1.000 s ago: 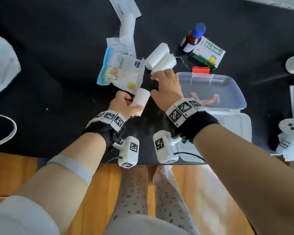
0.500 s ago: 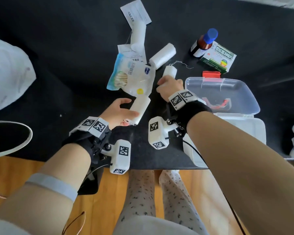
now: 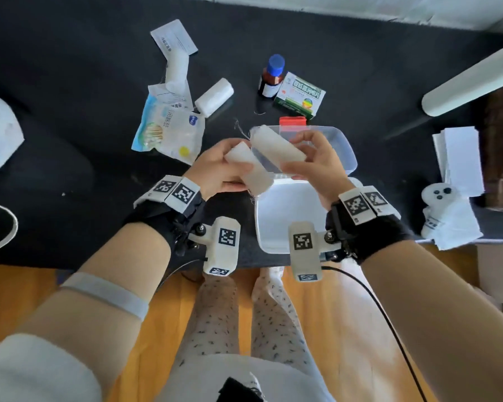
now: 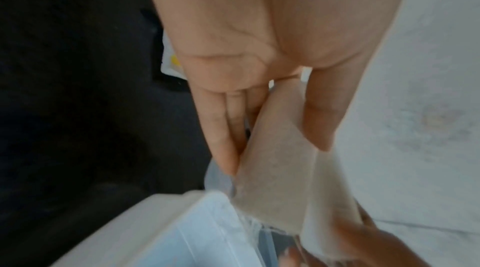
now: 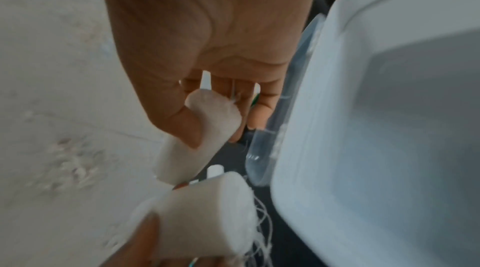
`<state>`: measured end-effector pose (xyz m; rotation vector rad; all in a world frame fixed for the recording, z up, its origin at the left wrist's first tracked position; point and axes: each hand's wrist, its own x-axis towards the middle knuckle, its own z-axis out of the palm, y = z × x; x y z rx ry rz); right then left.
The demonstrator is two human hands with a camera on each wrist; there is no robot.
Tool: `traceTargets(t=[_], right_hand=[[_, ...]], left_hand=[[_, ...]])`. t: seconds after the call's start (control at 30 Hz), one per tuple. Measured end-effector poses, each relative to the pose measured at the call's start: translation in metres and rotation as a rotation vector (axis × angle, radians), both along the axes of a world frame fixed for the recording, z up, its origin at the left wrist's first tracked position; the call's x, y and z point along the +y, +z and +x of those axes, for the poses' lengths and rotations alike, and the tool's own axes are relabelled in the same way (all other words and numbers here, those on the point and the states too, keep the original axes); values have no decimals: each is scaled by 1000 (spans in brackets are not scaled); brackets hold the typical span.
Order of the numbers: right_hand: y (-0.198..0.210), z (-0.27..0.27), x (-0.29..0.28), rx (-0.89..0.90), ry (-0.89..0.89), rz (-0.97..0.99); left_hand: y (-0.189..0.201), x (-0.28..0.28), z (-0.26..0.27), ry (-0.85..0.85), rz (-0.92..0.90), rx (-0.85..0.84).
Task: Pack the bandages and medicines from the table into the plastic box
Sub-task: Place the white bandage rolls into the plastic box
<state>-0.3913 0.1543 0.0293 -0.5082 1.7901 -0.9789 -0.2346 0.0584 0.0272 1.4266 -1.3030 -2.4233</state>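
My left hand (image 3: 230, 169) grips a white bandage roll (image 3: 251, 169) between thumb and fingers; the left wrist view shows that roll (image 4: 275, 168) from below. My right hand (image 3: 311, 161) pinches a second bandage roll (image 3: 276, 146), seen as the upper roll (image 5: 207, 127) in the right wrist view. Both rolls are held side by side above the left rim of the clear plastic box (image 3: 346, 152). Still on the black table lie another bandage roll (image 3: 214, 96), a white-and-blue pouch (image 3: 169, 129), a brown bottle with a blue cap (image 3: 272, 76) and a green medicine box (image 3: 299, 95).
The box's lid (image 3: 285, 216) lies flat in front of it near the table edge. A red clip (image 3: 292, 121) sits behind the box. A paper packet with gauze (image 3: 174, 50) lies far back. White papers (image 3: 459, 158) and a white controller (image 3: 439, 195) are at the right.
Both hands have lifted their bandage rolls off the table and carried them right, over the plastic box's left rim. One roll stays on the table beside the pouch.
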Motion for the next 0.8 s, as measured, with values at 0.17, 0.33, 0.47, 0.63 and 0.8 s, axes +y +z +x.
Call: traceTargets(t=[0.17,0.33,0.47,0.63,0.8], right_hand=[[-10,-34,45,8,-11,50],[-28,-39,75,65,90,91],[-39,-36,81,215,175,111],[-45,-34,77,385,241,41],[-59,-22,68,492,356,-30]], left_hand=[[-11,40,-27,-89,-166,-202],[-27,75,-36,-79,-513,-311],[-33,92,-43,-19,-767,-357],[-40,92,-42,27,-871,-411],[-46,88,-44,-44,-986,-463]])
